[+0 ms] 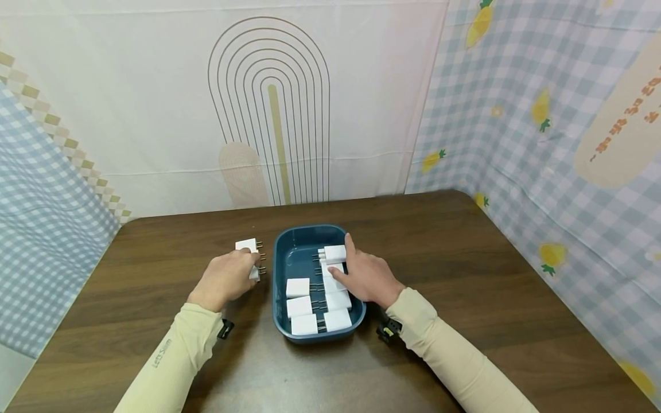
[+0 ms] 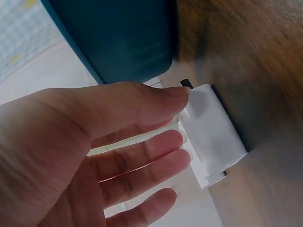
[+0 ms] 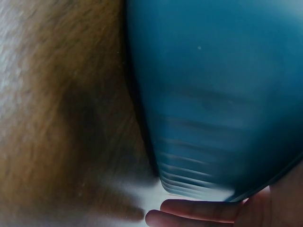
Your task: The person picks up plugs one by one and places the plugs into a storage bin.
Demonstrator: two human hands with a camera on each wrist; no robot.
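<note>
To the left of a blue tray, several white plug adapters with metal prongs lie on the table. My left hand is over them and pinches one between thumb and fingers; a white plug adapter shows at its fingertips in the left wrist view. My right hand straddles the tray's right wall and holds it, thumb inside over the plug adapters, other fingers outside. More plug adapters lie in the tray in two columns: a left one with a plug adapter at its top, and a longer right one, partly hidden by the thumb.
The tray stands on a dark brown wooden table. A white curtain with line arches hangs behind, and a checked cloth is at the right. Black straps with a device sit at the wrists.
</note>
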